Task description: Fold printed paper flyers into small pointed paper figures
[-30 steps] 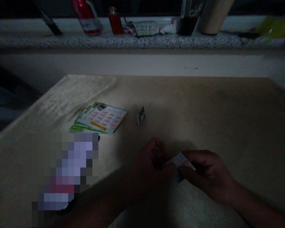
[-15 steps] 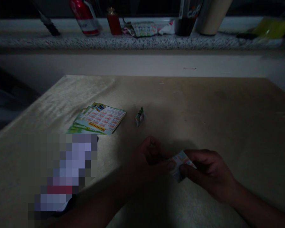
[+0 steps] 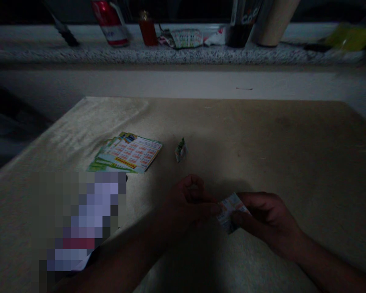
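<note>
Between my hands is a small folded piece of printed paper (image 3: pixel 230 205), pale with orange and blue print, its corners pointing up and down. My right hand (image 3: pixel 270 224) pinches it from the right, thumb on its face. From the left, my left hand (image 3: pixel 190 203) pinches the paper's left corner between thumb and index finger, the other fingers curled. Farther back stands a small folded paper piece (image 3: pixel 181 150), green and white. To its left lies a fanned stack of printed leaflets (image 3: pixel 131 150) with green edges and rows of orange boxes.
A blurred-out, pixelated object (image 3: pixel 91 215) lies on the table (image 3: pixel 277 142) by my left forearm. On the granite sill (image 3: pixel 183 55) behind stand a red can (image 3: pixel 111 24), a small red bottle (image 3: pixel 148 30), a crumpled wrapper (image 3: pixel 186 38), a dark cola bottle (image 3: pixel 242 28) and a beige cylinder (image 3: pixel 273 24).
My left thumb has slid slightly left toward the paper's corner, uncovering more of its print. My right hand keeps its grip almost unmoved. The view has shifted very slightly.
</note>
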Motion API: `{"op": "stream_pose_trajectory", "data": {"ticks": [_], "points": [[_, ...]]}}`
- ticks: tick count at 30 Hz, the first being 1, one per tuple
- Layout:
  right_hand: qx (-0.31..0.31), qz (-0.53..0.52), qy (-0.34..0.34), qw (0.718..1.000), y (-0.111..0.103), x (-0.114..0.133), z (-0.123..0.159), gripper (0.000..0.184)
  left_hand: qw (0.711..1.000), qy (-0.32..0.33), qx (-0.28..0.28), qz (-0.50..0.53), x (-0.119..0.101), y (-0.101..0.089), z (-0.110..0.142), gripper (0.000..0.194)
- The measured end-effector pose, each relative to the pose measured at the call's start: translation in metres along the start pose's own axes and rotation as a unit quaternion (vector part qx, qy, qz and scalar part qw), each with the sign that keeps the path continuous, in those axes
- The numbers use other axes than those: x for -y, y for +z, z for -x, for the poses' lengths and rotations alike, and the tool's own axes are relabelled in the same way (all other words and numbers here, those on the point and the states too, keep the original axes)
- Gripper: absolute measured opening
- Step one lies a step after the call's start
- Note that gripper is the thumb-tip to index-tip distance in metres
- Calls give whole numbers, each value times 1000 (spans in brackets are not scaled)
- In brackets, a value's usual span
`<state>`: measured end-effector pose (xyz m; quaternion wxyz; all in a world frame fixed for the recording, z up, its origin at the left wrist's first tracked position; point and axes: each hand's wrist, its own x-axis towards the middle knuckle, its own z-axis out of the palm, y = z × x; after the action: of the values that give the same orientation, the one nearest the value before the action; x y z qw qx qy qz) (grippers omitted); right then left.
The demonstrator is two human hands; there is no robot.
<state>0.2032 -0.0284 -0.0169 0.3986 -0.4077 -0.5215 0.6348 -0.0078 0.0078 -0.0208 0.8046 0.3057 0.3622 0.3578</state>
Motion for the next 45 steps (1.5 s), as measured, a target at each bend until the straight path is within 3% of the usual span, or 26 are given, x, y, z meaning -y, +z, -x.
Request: {"op": "stream_pose_trajectory", "data": {"ticks": [6,10,13,21,26,30,32,35,38,41,45], "points": [[21,-30,-32,999,-3,5,1,16,1000,21,-23,0,-3,1,0,43],[-17,-65,-29,997,-7,5,1,29,999,33,-32,6,-3,3,0,41],[-37,-69,-26,997,-5,4,0,22,999,27,-26,12,-2,3,1,39],[48,28,-101,993,1,8,-3,16,999,-46,23,10,4,4,4,39],[45,35,-99,993,-1,8,-4,9,990,-3,48,-135,-2,7,7,27],[17,12,-31,999,-2,3,-3,7,962,34,5,-271,-15,4,13,27],[-19,-5,-13,1000,-2,1,-4,12,945,106,-2,-308,-21,1,17,28],[-74,-23,-23,997,-1,1,-5,22,879,219,19,-423,-26,-4,21,23],[-89,-25,-33,995,1,3,-6,18,820,288,53,-492,-27,-7,22,23],[-90,-23,-42,995,2,3,-6,16,797,324,75,-504,-27,-8,20,23],[-103,-32,-77,991,2,2,-3,14,787,361,61,-496,-28,-7,17,20]]}}
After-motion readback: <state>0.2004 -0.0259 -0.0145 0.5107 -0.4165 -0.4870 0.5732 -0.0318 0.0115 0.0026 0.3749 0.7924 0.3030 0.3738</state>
